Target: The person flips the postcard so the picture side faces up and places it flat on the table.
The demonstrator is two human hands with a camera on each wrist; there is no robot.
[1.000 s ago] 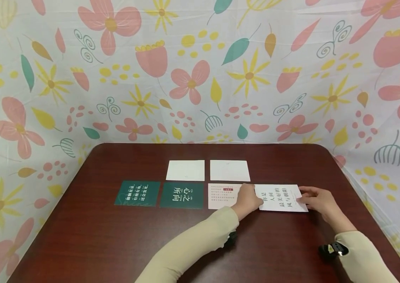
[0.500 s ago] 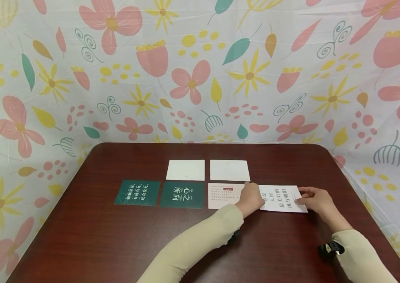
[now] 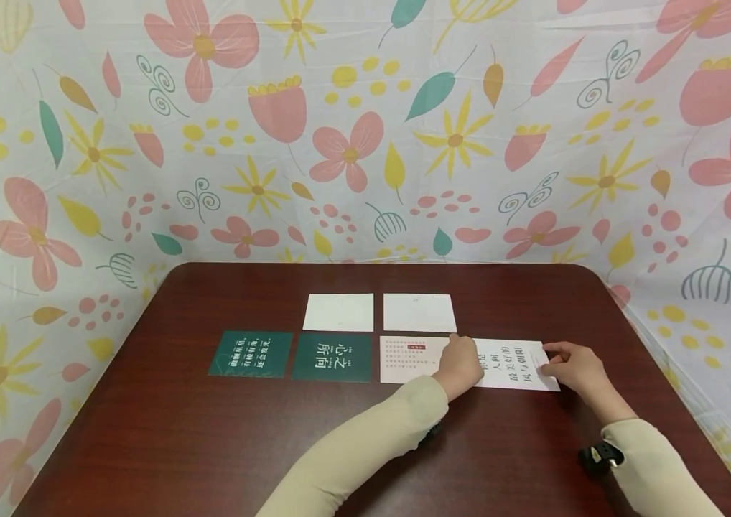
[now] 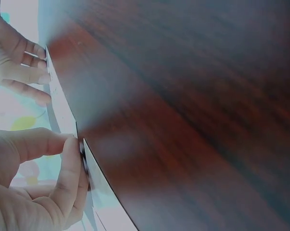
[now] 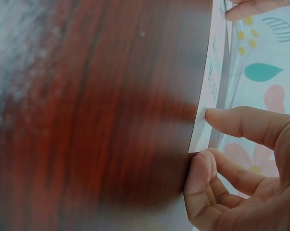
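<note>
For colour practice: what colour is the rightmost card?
Rightmost card: white, dark-lettered, clearest in the head view.

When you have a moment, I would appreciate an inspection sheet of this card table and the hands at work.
Surface: dark red-brown, wood-grained table.
Job's things: lettered white card, ending a row with the pink card, middle green card and leftmost green card; behind, left blank-looking card and right blank-looking card.
Clutter: nothing seen.
Grips: left grip pinched at the lettered white card's left end; right grip holding its right end.
Cables: nothing seen.
Surroundings: floral cloth behind and at both sides.
</note>
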